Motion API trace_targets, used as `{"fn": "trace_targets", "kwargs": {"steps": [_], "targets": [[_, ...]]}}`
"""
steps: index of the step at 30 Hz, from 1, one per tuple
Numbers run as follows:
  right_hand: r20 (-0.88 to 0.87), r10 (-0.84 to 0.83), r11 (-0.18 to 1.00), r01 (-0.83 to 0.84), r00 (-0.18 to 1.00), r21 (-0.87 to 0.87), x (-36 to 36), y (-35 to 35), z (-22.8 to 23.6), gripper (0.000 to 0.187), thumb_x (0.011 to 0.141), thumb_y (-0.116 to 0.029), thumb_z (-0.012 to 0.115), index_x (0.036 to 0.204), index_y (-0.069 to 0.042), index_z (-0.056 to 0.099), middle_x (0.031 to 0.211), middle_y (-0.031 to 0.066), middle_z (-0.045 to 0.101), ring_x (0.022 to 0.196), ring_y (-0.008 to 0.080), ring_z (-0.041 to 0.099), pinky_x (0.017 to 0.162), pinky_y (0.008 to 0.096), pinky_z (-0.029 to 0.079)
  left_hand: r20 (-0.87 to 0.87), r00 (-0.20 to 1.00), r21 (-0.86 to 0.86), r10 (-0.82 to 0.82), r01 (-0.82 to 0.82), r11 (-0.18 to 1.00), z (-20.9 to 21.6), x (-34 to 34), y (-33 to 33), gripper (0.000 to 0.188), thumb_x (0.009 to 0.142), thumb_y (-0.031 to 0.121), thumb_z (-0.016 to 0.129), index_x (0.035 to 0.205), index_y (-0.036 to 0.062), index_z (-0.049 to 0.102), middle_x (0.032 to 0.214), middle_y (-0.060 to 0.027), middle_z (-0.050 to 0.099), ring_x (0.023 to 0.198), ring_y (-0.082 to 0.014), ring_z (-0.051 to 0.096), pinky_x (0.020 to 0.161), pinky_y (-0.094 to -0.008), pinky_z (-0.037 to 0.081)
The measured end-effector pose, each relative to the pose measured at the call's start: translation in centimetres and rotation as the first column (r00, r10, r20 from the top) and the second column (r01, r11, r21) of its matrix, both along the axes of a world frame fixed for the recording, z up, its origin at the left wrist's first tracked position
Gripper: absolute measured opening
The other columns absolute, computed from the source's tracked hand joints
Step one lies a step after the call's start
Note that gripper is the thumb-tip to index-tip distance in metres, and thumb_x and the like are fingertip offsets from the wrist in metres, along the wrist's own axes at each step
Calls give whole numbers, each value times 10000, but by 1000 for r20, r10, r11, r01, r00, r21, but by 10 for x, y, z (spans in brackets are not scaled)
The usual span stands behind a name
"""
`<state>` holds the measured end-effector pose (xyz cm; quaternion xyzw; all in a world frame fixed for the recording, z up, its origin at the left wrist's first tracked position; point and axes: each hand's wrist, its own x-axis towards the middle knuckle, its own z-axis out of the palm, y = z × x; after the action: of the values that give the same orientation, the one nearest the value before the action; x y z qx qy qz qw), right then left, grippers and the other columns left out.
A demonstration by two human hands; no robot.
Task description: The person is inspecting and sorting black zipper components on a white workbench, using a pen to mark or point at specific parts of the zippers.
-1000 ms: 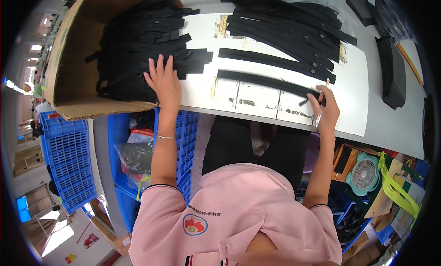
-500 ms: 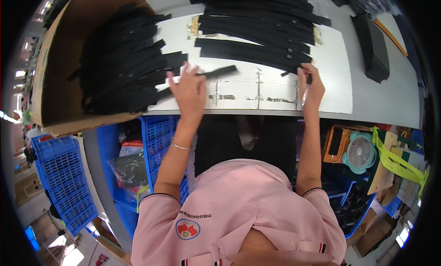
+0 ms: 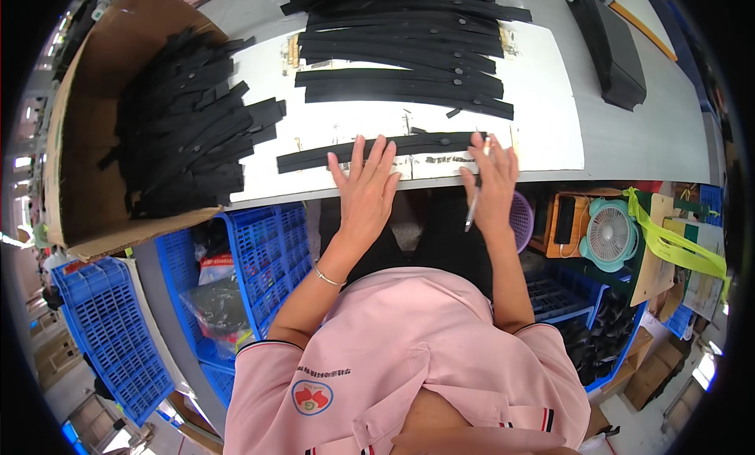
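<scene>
A black fabric strip (image 3: 425,143) lies lengthwise on the white board (image 3: 543,140), near the table's front edge. My left hand (image 3: 367,184) is open, its spread fingertips resting on the strip's lower edge left of its middle. At the strip's right end, my right hand (image 3: 493,180) has its fingertips on the fabric while a slim pen (image 3: 472,211) stays tucked in its grip, pointing back toward me. Further up the board several similar black strips (image 3: 401,85) lie in rows, some with small dark round pieces on them. A tiny black scrap (image 3: 454,113) sits below them.
On the left, an open cardboard box (image 3: 82,132) on its side holds a heap of black strips (image 3: 185,128). A black block-shaped object (image 3: 609,54) stands at the far right. Below the table edge are blue crates (image 3: 271,250), a purple basket (image 3: 521,219) and a small turquoise fan (image 3: 609,235).
The strip that trailed from my left hand beside the heap now lies straight across the board. My left hand has moved right and my right hand has come down onto the strip's end.
</scene>
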<state>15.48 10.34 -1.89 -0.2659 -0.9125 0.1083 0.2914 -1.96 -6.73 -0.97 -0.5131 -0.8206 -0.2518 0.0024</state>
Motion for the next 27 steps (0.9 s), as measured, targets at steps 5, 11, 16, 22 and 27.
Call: {"fn": "trace_targets", "kwargs": {"steps": [5,11,16,22,27], "targets": [[27,-125,991,124,992,53,26,28,-8,400,860,-86,785,1229,-84,631,1396,38,659,1379,284,518,1221,515,266,5,993,-38,122,-121,992,1,-4,-25,539,994,267,664,1486,86,539,1586,-89,468,1530,-356,317,1183,-713,2],[-3,-112,988,112,994,102,27,23,-11,348,895,-68,754,1219,-75,629,1397,24,662,1355,268,530,1204,502,313,10,956,-88,293,-291,953,-3,-23,-53,559,1010,284,646,1532,137,510,1628,-89,420,1548,-326,288,1187,-692,-29],[12,-147,982,144,989,121,25,20,-10,268,958,-96,700,1218,-58,648,1363,44,680,1322,275,547,1204,489,325,31,963,-42,269,-268,963,-6,-31,-57,552,1003,283,653,1523,150,525,1611,-85,441,1532,-308,325,1213,-644,-11],[-56,-145,989,144,988,-24,-6,9,21,253,972,-70,671,1224,-67,653,1315,59,701,1276,280,571,1191,480,340,-7,962,37,274,-273,961,-13,-33,-57,563,970,304,698,1486,129,556,1557,-98,493,1503,-312,369,1217,-638,43],[-189,-33,743,-102,981,-661,-74,-36,49,216,1013,-120,614,1193,-59,718,1049,82,747,1060,236,645,1059,382,439,19,961,54,277,-277,959,-14,-34,-59,582,960,280,707,1504,158,541,1583,-68,470,1522,-287,344,1225,-604,40]]}}
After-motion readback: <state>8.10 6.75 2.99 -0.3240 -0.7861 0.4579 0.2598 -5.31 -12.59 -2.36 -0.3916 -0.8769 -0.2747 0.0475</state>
